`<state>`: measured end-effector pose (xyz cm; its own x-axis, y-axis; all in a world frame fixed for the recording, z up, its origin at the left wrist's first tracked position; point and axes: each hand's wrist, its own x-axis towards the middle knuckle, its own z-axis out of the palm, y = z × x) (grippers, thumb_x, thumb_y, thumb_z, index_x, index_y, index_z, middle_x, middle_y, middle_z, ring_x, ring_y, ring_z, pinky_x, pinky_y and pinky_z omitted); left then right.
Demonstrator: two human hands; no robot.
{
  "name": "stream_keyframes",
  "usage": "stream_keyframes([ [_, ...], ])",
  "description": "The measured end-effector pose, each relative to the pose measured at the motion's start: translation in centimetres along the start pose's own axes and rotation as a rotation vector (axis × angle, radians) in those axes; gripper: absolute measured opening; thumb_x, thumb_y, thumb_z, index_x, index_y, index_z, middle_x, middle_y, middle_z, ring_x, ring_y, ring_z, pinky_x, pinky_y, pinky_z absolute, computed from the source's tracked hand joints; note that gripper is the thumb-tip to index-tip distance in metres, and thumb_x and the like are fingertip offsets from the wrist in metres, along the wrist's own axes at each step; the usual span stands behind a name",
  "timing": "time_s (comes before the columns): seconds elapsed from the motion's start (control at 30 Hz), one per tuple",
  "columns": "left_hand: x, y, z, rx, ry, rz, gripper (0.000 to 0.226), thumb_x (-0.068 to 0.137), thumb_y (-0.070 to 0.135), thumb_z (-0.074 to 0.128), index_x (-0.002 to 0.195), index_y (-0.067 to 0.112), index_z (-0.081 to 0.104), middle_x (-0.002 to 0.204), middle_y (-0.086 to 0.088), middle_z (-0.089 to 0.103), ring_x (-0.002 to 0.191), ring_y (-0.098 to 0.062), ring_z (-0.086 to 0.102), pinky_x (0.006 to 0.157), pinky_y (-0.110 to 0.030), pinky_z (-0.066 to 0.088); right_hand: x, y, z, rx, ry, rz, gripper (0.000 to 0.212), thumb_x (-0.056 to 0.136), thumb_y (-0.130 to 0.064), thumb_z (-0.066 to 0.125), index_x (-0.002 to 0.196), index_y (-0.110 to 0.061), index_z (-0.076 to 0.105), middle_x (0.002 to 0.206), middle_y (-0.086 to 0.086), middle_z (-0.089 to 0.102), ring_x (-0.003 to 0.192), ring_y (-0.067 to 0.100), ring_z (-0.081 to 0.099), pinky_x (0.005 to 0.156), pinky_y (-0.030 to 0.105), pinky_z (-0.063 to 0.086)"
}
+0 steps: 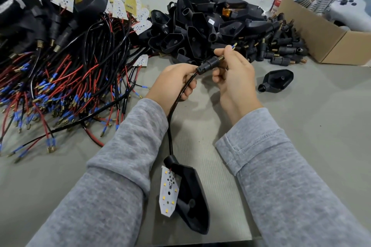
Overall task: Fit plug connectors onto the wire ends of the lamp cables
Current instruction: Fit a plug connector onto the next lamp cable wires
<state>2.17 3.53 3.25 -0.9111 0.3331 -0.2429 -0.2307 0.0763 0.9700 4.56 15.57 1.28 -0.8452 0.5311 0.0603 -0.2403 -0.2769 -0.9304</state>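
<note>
Your left hand (176,80) grips the black cable (170,126) at centre frame; your right hand (232,74) pinches the blue-tipped wire ends (233,45) above the black plug (208,63); lamp head (190,196) at lower centre; plug pile (281,50) at upper right.

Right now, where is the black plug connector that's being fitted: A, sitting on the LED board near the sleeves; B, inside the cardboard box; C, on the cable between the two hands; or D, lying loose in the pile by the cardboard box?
C: the plug connector sits on the black cable, with the left hand gripping the cable behind it and the right hand pinching the wire ends beyond its threaded tip.
</note>
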Motion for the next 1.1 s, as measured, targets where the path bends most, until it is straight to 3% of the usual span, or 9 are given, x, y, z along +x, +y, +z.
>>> stream_keyframes([
  [0.27,0.2,-0.1,0.1,-0.011,-0.012,0.023,0.015,0.096,0.014,0.048,0.094,0.004,0.059,0.058,-0.006,0.047,0.046,-0.015,0.035,0.043,-0.023,0.026,-0.1,0.0,0.0,-0.086,0.047,-0.045,0.027,0.103,-0.027,0.050,0.091,-0.014,0.070,0.071,-0.002,0.058,0.049,0.008,0.050,0.048,0.017,0.040],
  [0.37,0.4,-0.8,-0.3,0.060,-0.055,0.087,0.024,0.096,0.006,0.045,0.081,0.005,0.064,0.060,-0.004,0.051,0.047,-0.012,0.042,0.045,-0.021,0.034,0.0,0.0,0.0,-0.039,0.062,-0.047,0.028,0.104,-0.027,0.048,0.088,-0.015,0.068,0.066,-0.002,0.058,0.050,0.009,0.052,0.048,0.019,0.041],
  [0.5,0.6,-1.9,-0.7,0.128,-0.100,0.207,0.023,0.097,0.003,0.050,0.081,0.006,0.067,0.062,-0.003,0.058,0.048,-0.006,0.052,0.050,-0.019,0.047,0.1,-0.1,0.0,-0.052,0.079,-0.031,0.030,0.105,-0.029,0.043,0.086,-0.015,0.060,0.074,0.005,0.067,0.047,0.008,0.050,0.046,0.019,0.040],
  [0.6,0.9,-2.4,-0.8,0.143,-0.100,0.242,0.019,0.095,0.002,0.056,0.082,0.006,0.068,0.062,-0.001,0.063,0.049,-0.006,0.056,0.051,-0.018,0.051,0.1,-0.3,0.0,-0.050,0.101,-0.022,0.032,0.106,-0.028,0.040,0.082,-0.014,0.056,0.069,0.003,0.067,0.043,0.008,0.045,0.042,0.018,0.036],
  [0.97,0.8,-2.5,-1.1,0.200,-0.015,0.389,0.017,0.088,0.004,0.067,0.078,0.017,0.071,0.059,0.007,0.066,0.051,-0.004,0.054,0.047,-0.015,0.042,0.2,-0.3,-0.3,-0.027,0.105,0.037,0.030,0.106,-0.027,0.041,0.085,-0.012,0.056,0.070,0.006,0.065,0.043,0.009,0.048,0.043,0.022,0.040],
  [1.1,1.0,-2.7,-1.2,0.274,0.068,0.459,0.021,0.085,0.006,0.070,0.075,0.024,0.071,0.062,0.003,0.064,0.058,-0.010,0.055,0.058,-0.023,0.045,0.3,-0.4,-0.2,-0.018,0.092,0.065,0.031,0.106,-0.027,0.042,0.084,-0.010,0.056,0.062,0.004,0.061,0.042,0.011,0.050,0.041,0.023,0.040],
])
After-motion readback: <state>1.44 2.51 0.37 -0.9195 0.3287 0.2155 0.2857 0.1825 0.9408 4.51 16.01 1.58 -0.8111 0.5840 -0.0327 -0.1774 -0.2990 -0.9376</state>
